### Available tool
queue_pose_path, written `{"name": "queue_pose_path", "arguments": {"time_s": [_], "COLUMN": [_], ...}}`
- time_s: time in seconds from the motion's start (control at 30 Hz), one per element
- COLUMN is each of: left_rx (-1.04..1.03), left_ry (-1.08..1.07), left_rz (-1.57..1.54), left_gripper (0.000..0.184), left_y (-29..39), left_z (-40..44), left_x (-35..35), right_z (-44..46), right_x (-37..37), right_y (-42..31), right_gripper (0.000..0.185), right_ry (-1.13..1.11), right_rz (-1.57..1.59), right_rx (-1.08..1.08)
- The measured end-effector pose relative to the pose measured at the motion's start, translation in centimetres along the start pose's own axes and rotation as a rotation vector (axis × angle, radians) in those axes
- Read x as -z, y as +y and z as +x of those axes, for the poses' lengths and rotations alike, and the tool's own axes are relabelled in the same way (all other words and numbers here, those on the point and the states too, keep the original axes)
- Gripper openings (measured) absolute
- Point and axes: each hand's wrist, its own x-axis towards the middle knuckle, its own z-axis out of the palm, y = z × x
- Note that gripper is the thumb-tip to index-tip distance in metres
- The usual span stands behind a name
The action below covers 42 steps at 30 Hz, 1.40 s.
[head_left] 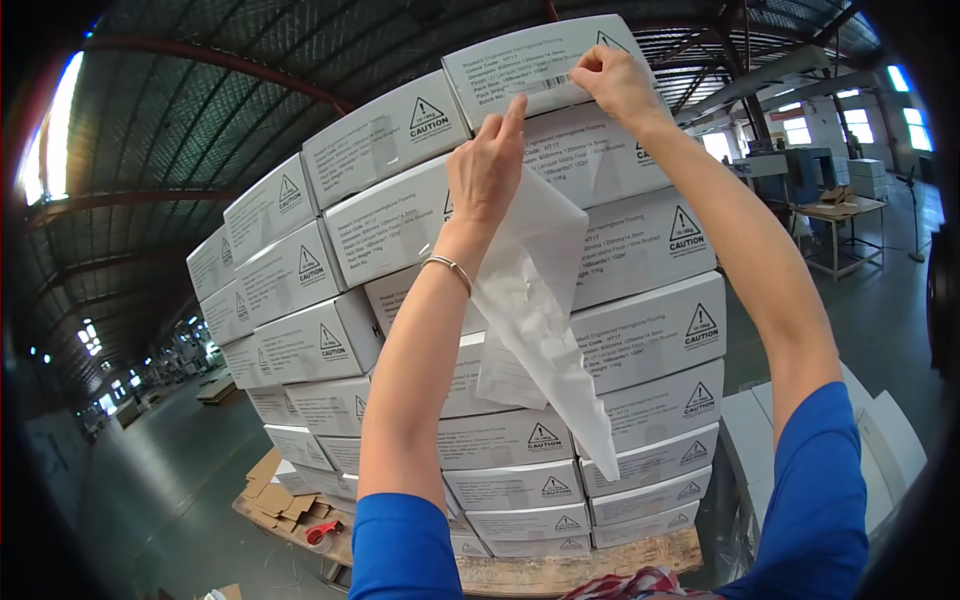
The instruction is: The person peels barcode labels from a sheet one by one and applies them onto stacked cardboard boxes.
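Both my arms reach up to the top carton [500, 62] of a tall stack of white flooring cartons printed with caution triangles. My right hand [618, 88] pinches the right end of a small barcode sticker [548, 84] at the carton's front face. At the sticker's left end, my left index finger points up and appears to touch the carton. The rest of my left hand [485, 172] is closed on white paper sheets [535, 290], which hang down in a long creased strip before the lower cartons. My left palm hides where the sheets are gripped.
The stack stands on a wooden pallet [560, 572]. Cardboard scraps [280, 495] and a red tape dispenser [322, 533] lie at its left end. White cartons or panels [765, 450] stand close on the right. A work table [840, 208] is farther back.
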Motion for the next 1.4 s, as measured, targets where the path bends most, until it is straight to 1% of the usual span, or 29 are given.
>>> {"name": "queue_pose_path", "arguments": {"time_s": [0.1, 0.23, 0.37, 0.47, 0.6, 0.77, 0.87, 1.0, 1.17, 1.27, 1.3, 1.4], "left_rx": [-0.036, -0.023, 0.026, 0.052, 0.054, 0.06, 0.067, 0.062, 0.067, 0.067, 0.066, 0.101], "left_ry": [-0.026, -0.055, -0.126, -0.209, -0.25, -0.255, -0.235, -0.22, -0.239, -0.256, -0.259, -0.183], "left_rz": [0.061, 0.074, 0.157, 0.224, 0.288, 0.261, 0.253, 0.254, 0.249, 0.235, 0.232, 0.134], "left_gripper": [0.043, 0.045, 0.049, 0.051, 0.051, 0.05, 0.049, 0.05, 0.051, 0.051, 0.051, 0.042], "left_y": [0.3, 0.3, 0.4, 0.4, 0.8, 0.6, 0.5, 0.4, 0.3, 0.1, 0.1, 0.1], "left_z": [0.0, 0.2, 0.8, 1.2, 1.3, 1.3, 1.4, 1.4, 1.4, 1.4, 1.3, 1.1], "left_x": [-0.1, -0.3, -0.6, -0.7, -0.4, -0.2, -0.3, -0.2, -0.1, -0.2, -0.2, 0.0], "right_z": [-0.2, -0.3, -0.3, -0.5, -0.6, -0.6, -0.3, -0.1, -0.2, 0.0, 0.0, 0.6], "right_x": [0.3, 0.0, 0.1, 0.3, 0.2, 0.1, -0.1, -0.5, -0.9, -0.9, -0.6, 1.3], "right_y": [0.0, 0.0, -0.1, -0.5, -0.4, -0.6, -0.6, -0.4, -0.4, -0.1, 0.1, 1.4], "right_gripper": [0.023, 0.022, 0.022, 0.024, 0.023, 0.022, 0.016, 0.02, 0.02, 0.02, 0.02, 0.024], "right_ry": [0.013, 0.046, 0.059, 0.008, 0.042, 0.068, 0.066, 0.09, 0.124, 0.143, 0.142, 0.133], "right_rz": [-0.001, -0.031, -0.031, -0.03, -0.096, -0.216, -0.291, -0.368, -0.411, -0.503, -0.505, -0.582], "right_rx": [0.011, 0.047, 0.056, 0.007, 0.022, -0.014, -0.002, 0.065, 0.092, 0.098, 0.094, -0.061]}}
